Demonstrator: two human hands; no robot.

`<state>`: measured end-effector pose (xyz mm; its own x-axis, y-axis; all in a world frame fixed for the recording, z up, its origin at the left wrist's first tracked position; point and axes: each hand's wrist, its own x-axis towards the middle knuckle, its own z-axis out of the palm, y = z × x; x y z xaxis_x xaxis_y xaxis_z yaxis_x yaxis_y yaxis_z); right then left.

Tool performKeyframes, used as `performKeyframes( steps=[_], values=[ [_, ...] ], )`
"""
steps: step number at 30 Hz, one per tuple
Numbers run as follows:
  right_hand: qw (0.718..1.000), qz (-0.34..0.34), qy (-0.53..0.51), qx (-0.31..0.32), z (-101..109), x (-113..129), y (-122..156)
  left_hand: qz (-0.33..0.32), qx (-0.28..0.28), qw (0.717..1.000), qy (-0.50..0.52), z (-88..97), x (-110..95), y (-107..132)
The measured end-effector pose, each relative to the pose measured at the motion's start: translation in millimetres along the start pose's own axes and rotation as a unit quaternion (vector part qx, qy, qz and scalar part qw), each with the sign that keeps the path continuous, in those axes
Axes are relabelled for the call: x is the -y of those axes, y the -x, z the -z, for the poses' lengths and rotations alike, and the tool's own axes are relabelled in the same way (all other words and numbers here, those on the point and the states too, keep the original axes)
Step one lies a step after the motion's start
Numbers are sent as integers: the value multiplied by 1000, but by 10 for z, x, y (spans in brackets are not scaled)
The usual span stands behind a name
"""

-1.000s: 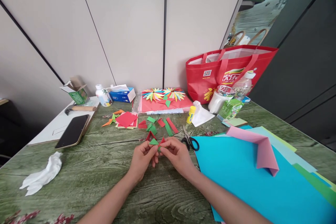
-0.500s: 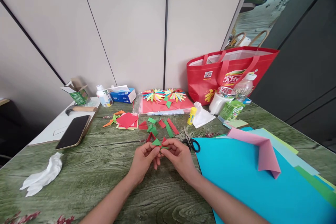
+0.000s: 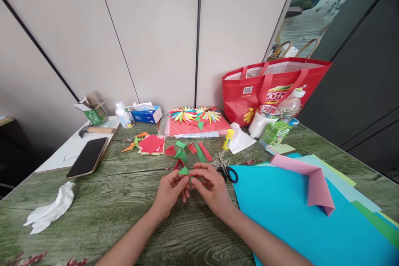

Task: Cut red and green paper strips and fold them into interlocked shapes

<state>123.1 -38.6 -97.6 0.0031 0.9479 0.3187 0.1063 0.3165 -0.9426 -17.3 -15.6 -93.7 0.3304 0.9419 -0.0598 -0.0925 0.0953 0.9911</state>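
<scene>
Between my two hands is a small folded green and red paper piece (image 3: 183, 171). My left hand (image 3: 171, 193) pinches its left side with thumb and fingers. On its right side, the thumb and fingers of my right hand (image 3: 211, 188) close around the paper, hiding much of it. Just beyond my fingers lie folded red and green paper pieces (image 3: 181, 156) and short green strips (image 3: 200, 152). A pair of black-handled scissors (image 3: 229, 172) rests beside my right hand.
Blue paper sheets (image 3: 280, 208) with a folded pink strip (image 3: 314, 174) cover the right side. Behind stand a yellow glue stick (image 3: 228, 139), a red bag (image 3: 243, 99) and a green carton (image 3: 274, 134). A phone (image 3: 87, 157) and crumpled tissue (image 3: 51, 210) lie left.
The fingers of my right hand have shifted over the paper piece, covering a red tip that showed before. My left hand keeps its pinch in nearly the same spot.
</scene>
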Motion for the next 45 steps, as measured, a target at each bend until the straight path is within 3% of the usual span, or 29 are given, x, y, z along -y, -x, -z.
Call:
performKeyframes(
  steps=[5, 17, 23, 29, 35, 40, 45],
  values=[
    [998, 14, 38, 47, 28, 34, -31, 12, 3, 998, -56, 1, -9, 9],
    [998, -15, 25, 61, 1, -26, -21, 19, -27, 999, -36, -22, 2, 14],
    [987, -89, -131, 42, -13, -37, -59, 2, -40, 999, -22, -25, -42, 9],
    [981, -116, -154, 18, 20, -48, -96, -16, -80, 997, -7, 3, -49, 2],
    [980, -142, -141, 6, 5, -102, -78, 13, -56, 998, -22, 8, -33, 5],
    [989, -122, -85, -16, -1, -85, -64, 20, -60, 998, 2, -1, -31, 5],
    [977, -144, -156, 6, 20, -57, -94, -2, -38, 999, 12, -3, -44, -1]
  ],
)
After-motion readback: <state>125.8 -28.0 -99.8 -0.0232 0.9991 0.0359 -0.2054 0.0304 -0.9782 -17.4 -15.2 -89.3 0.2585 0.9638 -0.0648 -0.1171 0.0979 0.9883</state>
